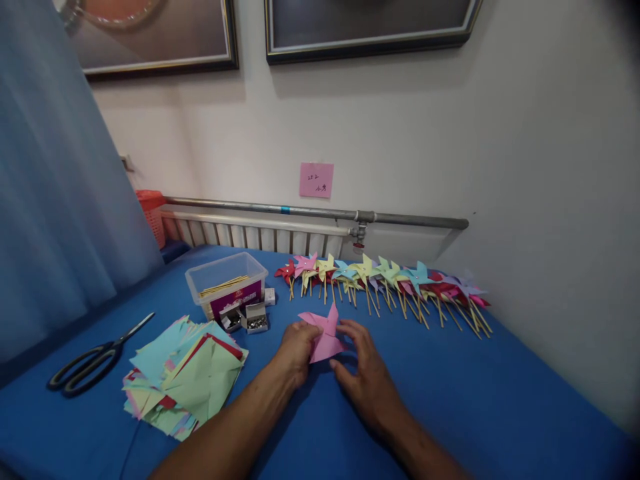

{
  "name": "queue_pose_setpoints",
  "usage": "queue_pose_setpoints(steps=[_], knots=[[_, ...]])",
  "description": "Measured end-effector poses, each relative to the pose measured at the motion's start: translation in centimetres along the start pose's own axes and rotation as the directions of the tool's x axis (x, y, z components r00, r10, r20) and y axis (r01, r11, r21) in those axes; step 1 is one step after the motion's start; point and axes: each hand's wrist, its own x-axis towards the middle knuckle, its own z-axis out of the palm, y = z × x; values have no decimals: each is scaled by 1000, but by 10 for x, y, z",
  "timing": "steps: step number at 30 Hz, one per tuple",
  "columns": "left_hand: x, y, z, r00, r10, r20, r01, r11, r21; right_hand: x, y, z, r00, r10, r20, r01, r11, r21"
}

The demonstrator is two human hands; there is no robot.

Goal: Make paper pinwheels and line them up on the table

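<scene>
A pink paper pinwheel (327, 337) with its blades folded in toward the middle is held above the blue cloth. My left hand (300, 347) pinches it from the left, thumb lying on the paper near the centre. On its other side my right hand (361, 367) is beside the pinwheel, thumb and fingers apart around its right edge; nothing shows in its grasp. No stick is visible on this pinwheel. Closest to my left hand are two small open boxes of metal pins (257, 320).
Several finished pinwheels on sticks (385, 280) lie in a row at the back right. A clear plastic tub (227, 280) holds thin sticks (223, 287). At left are a stack of cut coloured papers (185, 380) and black-handled scissors (100, 357). A radiator (260, 233) stands behind.
</scene>
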Motion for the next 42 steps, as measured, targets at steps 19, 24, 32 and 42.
queue_pose_setpoints(steps=[19, 24, 32, 42], knots=[[4, -12, 1, 996, 64, 66, -71, 992, 107, 5, -5, 7, 991, -8, -133, -16, 983, -180], [1, -12, 5, 993, 112, 38, -117, 974, 195, 12, 0, 8, 962, 239, -133, -238, 971, 20], [-1, -13, 5, 995, 97, 27, -100, 971, 219, 16, 1, 4, 925, 367, -100, -352, 925, 144], [1, -14, 5, 996, 85, 40, -93, 948, 306, 21, 2, 1, 939, 343, -26, -340, 937, 76]])
